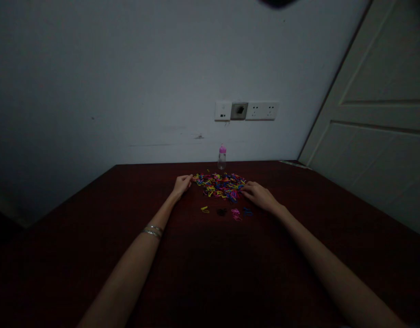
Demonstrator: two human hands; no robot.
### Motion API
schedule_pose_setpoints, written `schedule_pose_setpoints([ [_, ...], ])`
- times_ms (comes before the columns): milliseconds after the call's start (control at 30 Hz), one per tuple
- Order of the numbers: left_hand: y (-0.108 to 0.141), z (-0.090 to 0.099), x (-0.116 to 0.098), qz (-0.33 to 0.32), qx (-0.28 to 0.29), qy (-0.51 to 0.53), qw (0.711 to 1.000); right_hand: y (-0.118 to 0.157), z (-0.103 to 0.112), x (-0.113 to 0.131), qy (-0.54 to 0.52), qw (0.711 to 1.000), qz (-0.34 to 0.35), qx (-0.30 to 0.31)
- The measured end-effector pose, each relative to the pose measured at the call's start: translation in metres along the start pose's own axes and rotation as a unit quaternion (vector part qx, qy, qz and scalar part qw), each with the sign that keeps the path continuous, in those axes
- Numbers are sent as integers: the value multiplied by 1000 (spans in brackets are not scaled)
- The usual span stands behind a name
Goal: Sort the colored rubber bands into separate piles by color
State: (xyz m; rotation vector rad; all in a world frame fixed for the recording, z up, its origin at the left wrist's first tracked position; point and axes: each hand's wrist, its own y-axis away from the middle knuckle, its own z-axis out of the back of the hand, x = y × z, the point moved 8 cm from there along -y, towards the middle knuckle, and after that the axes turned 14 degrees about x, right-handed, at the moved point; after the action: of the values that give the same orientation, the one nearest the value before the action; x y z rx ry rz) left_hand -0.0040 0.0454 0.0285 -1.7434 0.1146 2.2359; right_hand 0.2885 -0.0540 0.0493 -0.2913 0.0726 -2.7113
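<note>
Pile of small multicoloured loops on dark red table, near pale wall. Left hand at the pile's left edge, thumb and fingertips close together; right hand at its right edge, fingers bent at the loops. Cannot tell if grasping anything with either. Nearer, left to right: yellow cluster, black cluster, pink cluster, blue cluster. Behind: bottle with pink cap.
</note>
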Motion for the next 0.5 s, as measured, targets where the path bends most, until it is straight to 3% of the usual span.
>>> schedule_pose_setpoints([
  [500, 7, -3, -7, -6, -12, -37, 999, 10, 29, -4, -32, 995, -18, -95],
])
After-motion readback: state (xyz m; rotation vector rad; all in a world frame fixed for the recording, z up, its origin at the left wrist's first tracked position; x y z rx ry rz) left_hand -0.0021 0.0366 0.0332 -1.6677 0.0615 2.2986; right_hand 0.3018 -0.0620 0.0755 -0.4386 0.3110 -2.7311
